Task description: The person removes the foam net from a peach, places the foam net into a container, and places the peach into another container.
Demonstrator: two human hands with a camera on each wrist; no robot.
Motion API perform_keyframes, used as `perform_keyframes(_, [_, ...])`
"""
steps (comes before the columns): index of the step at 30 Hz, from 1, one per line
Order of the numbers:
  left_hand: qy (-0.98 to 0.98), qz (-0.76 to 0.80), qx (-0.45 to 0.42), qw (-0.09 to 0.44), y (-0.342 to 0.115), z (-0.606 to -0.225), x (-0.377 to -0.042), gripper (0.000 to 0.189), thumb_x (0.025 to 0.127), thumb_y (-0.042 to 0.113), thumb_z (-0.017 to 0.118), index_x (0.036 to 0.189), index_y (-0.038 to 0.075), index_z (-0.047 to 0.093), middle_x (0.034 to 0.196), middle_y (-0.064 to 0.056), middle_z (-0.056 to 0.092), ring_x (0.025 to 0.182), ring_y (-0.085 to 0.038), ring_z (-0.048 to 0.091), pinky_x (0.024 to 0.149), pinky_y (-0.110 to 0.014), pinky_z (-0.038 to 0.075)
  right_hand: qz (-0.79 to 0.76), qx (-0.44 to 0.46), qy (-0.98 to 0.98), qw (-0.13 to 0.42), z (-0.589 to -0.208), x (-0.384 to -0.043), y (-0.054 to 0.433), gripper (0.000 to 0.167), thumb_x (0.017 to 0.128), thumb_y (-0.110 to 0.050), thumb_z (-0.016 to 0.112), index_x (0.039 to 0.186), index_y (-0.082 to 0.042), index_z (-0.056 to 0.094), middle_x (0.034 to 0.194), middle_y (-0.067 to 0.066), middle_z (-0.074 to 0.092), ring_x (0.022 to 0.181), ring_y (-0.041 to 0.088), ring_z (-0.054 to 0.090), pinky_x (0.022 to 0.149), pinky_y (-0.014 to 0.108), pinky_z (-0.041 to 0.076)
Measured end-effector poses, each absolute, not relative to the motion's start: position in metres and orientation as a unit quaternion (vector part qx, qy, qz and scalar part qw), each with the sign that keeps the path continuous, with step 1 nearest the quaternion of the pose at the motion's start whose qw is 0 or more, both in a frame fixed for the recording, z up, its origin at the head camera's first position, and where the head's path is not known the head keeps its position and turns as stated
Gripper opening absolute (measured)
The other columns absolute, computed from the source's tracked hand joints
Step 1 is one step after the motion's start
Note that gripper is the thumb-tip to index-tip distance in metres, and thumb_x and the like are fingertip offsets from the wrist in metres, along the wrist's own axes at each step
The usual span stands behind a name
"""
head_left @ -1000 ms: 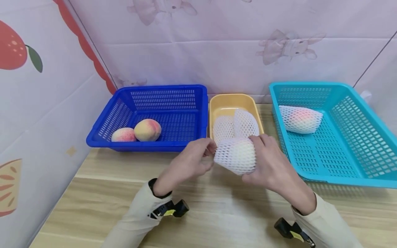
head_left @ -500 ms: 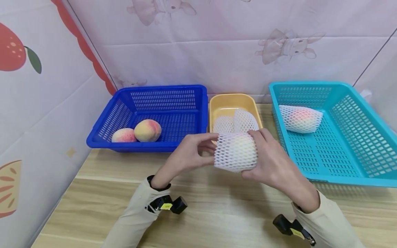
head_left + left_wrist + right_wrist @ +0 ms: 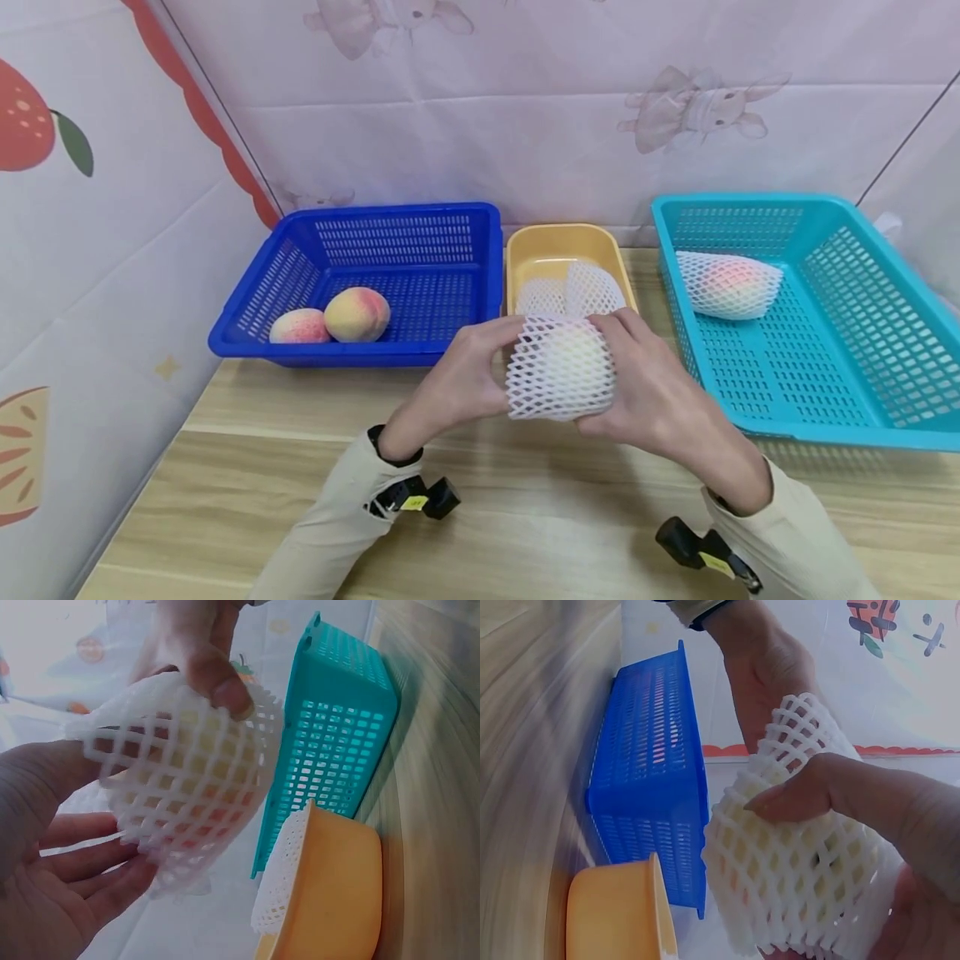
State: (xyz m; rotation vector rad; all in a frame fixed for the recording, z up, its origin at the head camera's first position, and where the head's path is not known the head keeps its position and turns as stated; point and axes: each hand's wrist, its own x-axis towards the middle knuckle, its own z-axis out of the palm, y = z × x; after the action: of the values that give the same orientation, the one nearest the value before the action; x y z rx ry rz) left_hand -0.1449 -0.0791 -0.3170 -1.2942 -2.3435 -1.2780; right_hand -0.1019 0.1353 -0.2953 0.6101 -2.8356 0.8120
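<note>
A peach point(image 3: 202, 761) sits inside a white foam net point(image 3: 558, 375), held up over the table before me in the head view. My right hand point(image 3: 652, 396) grips the netted peach from the right, its thumb across the mesh in the right wrist view. At the net's open left end is my left hand point(image 3: 459, 379). The left wrist view has its thumb reaching into the mesh opening, with the fingers curled against the lower edge. Pale yellow and pink skin shows through the holes.
A blue basket point(image 3: 360, 357) at left holds two bare peaches point(image 3: 357, 315). Behind my hands stands a yellow tray point(image 3: 562, 236) with foam nets point(image 3: 592, 287). The turquoise basket point(image 3: 840, 435) at right contains a netted peach point(image 3: 731, 287). A printed cloth wall point(image 3: 480, 158) closes the back.
My left hand has opened from a pinch at the net's edge and taken hold of its open end. The net's end stands wider, and the netted peach has shifted slightly left and up.
</note>
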Motion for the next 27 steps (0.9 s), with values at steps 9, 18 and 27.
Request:
perform_keyframes(9, [-0.757, -0.491, -0.43, 0.042, -0.074, -0.329, -0.148, 0.056, 0.069, 0.004, 0.084, 0.119, -0.003, 0.06, 0.116, -0.015, 0.064, 0.106, -0.019, 0.062, 0.088, -0.025, 0.052, 0.265, 0.216, -0.938, 0.053, -0.295, -0.102, 0.135, 0.089, 0.052, -0.014, 0.091, 0.128, 0.002, 0.046, 0.116, 0.018, 0.051, 0.097, 0.032, 0.055, 0.08, 0.051, 0.052])
perform_keyframes(18, [-0.728, -0.572, -0.377, -0.006, -0.075, -0.327, -0.146, 0.059, 0.068, -0.006, 0.08, 0.122, -0.005, 0.056, 0.118, -0.02, 0.061, 0.106, -0.023, 0.061, 0.087, -0.032, 0.053, 0.278, 0.267, -0.917, 0.1, -0.294, -0.105, 0.138, 0.098, 0.053, -0.016, 0.092, 0.137, 0.0, 0.042, 0.121, 0.019, 0.055, 0.104, 0.034, 0.057, 0.084, 0.053, 0.051])
perform_keyframes(27, [-0.73, -0.589, -0.347, 0.012, -0.079, -0.323, -0.147, 0.059, 0.065, -0.007, 0.082, 0.12, -0.004, 0.058, 0.118, -0.017, 0.06, 0.108, -0.024, 0.059, 0.089, -0.034, 0.053, 0.32, 0.284, -0.896, 0.116, -0.285, -0.104, 0.15, 0.087, 0.065, -0.018, 0.09, 0.137, -0.001, 0.046, 0.126, 0.017, 0.059, 0.114, 0.035, 0.055, 0.091, 0.053, 0.047])
